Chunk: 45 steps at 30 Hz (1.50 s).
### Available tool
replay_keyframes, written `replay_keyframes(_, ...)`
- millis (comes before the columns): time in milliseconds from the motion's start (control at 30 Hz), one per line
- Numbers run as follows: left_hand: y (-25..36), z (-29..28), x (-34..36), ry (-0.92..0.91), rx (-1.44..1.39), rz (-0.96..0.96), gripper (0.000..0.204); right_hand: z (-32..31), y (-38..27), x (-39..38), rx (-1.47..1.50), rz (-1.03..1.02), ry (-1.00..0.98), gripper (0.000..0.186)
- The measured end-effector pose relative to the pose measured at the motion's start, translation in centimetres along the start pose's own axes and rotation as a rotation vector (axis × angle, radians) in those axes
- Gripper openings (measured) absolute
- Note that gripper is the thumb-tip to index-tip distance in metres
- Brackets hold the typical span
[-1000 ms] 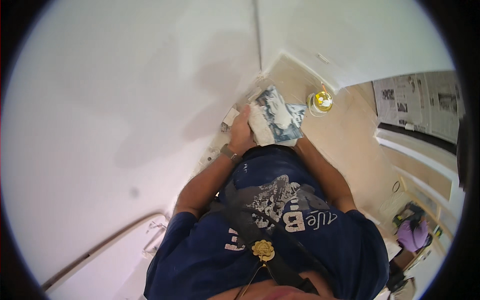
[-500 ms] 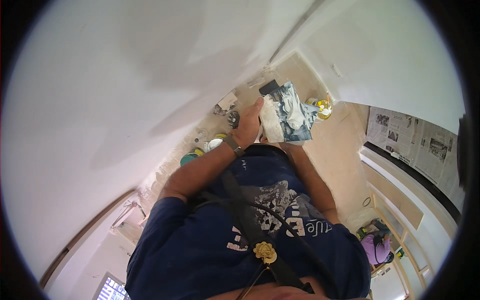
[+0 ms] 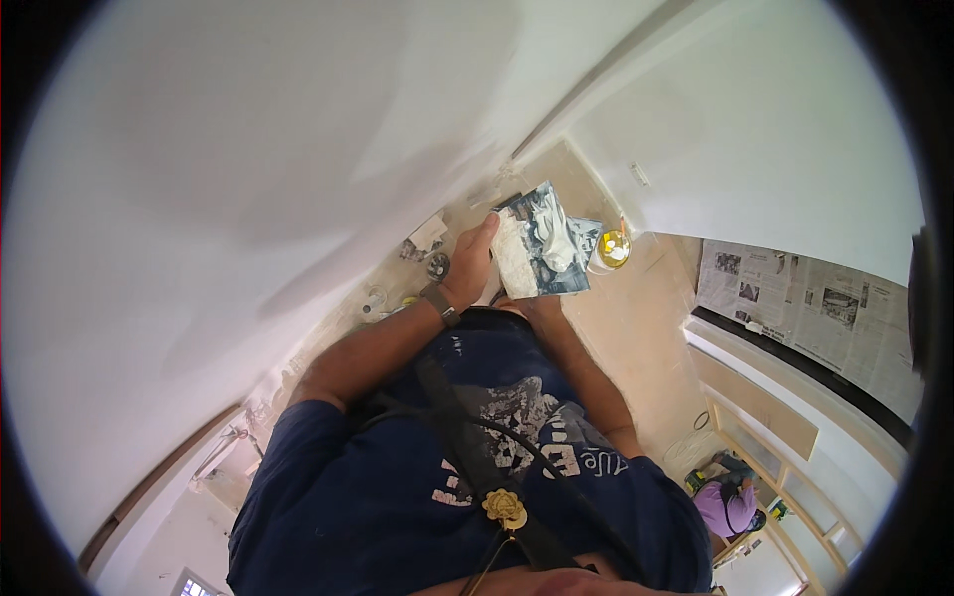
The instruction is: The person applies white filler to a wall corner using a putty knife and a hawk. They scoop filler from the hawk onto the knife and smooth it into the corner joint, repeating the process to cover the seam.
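Note:
My left hand (image 3: 472, 260), with a watch strap at its wrist, grips the left edge of a flat dark sheet (image 3: 568, 284) in front of my chest. Its thumb lies along the top of the sheet and the other fingers are hidden beneath. Thick white putty (image 3: 556, 236) is heaped across the sheet's middle, and a paler, rougher layer covers its left part. The right edge looks ragged, as if a second piece lies under it. Against the near edge of the sheet is my right hand (image 3: 538, 309), mostly covered by it; its fingers do not show.
A tall white wall (image 3: 248, 129) rises close on my left and meets another in the far corner. Beyond the sheet stands an open tub (image 3: 613, 248) on the floor. Newspaper (image 3: 795, 298) covers a surface at right. Farther back, a person in purple (image 3: 725, 507) bends beside a wooden frame.
The view has shifted, so the sheet, both hands and my body appear lower and farther left. My left hand keeps its hold on the putty-covered sheet.

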<state>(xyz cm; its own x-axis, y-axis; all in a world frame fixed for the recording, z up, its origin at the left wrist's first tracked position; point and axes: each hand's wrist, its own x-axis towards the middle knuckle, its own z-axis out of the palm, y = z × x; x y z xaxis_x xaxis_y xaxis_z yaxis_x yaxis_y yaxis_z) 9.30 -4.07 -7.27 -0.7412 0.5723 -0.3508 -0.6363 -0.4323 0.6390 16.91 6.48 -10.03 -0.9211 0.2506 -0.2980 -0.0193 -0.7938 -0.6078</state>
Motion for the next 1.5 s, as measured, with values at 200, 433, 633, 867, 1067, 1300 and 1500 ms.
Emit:
replay_keyframes(200,0.2,0.1,0.2,0.01,-0.003,0.021,0.043,0.9,-0.5,0.6,-0.137,-0.093,-0.054,0.044)
replay_keyframes(433,1.4,1.3,-0.8,0.128,0.268,0.048,0.04,-6.1,-4.2,-0.6,-0.601,-0.112,0.132,0.039)
replay_keyframes(633,0.9,0.7,-0.5,0.212,0.427,0.056,0.043,-5.4,-10.3,-3.3,-0.96,-0.179,0.431,0.029)
replay_keyframes(867,0.2,0.4,-0.5,0.232,0.448,0.142,0.043,-1.9,-13.4,-4.6,-1.738,-0.635,0.195,0.032)
replay_keyframes(1067,-0.1,2.2,-1.2,0.271,0.363,0.231,0.043,1.4,-12.8,-4.4,-1.929,-0.764,0.031,0.034)
replay_keyframes(1300,-0.1,2.9,-1.4,0.266,0.368,0.244,0.045,1.6,-11.1,-5.5,-2.005,-0.788,-0.033,0.038)
replay_keyframes(1500,0.1,2.4,-1.0,0.297,0.45,0.18,0.044,1.6,-9.7,-5.6,-2.024,-0.759,0.009,0.037)
